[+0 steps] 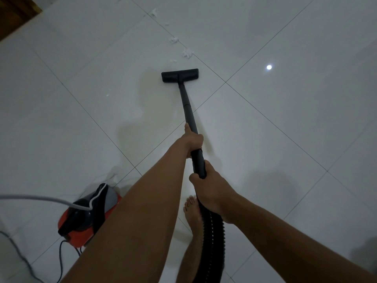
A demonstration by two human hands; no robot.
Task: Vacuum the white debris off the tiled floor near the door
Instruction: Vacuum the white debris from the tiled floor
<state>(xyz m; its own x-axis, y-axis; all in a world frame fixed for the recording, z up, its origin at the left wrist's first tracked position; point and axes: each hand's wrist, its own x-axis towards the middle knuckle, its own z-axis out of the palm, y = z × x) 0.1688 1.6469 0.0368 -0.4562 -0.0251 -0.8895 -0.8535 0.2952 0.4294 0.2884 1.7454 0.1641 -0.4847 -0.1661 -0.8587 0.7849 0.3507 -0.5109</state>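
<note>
Debris [187,53] lies just beyond the nozzle [180,75]; left grip [193,139] wraps the wand [188,107] forward to steer, right grip [212,190] curls round its rear by the hose [214,231], likely to push.

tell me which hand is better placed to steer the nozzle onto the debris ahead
Left, probably: the left hand grips the wand farther forward, nearer the nozzle, while the right hand holds its rear end by the hose. The debris lies just beyond the nozzle.

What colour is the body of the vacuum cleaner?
Orange-red vacuum body with dark grey parts, seen in the head view.
</note>
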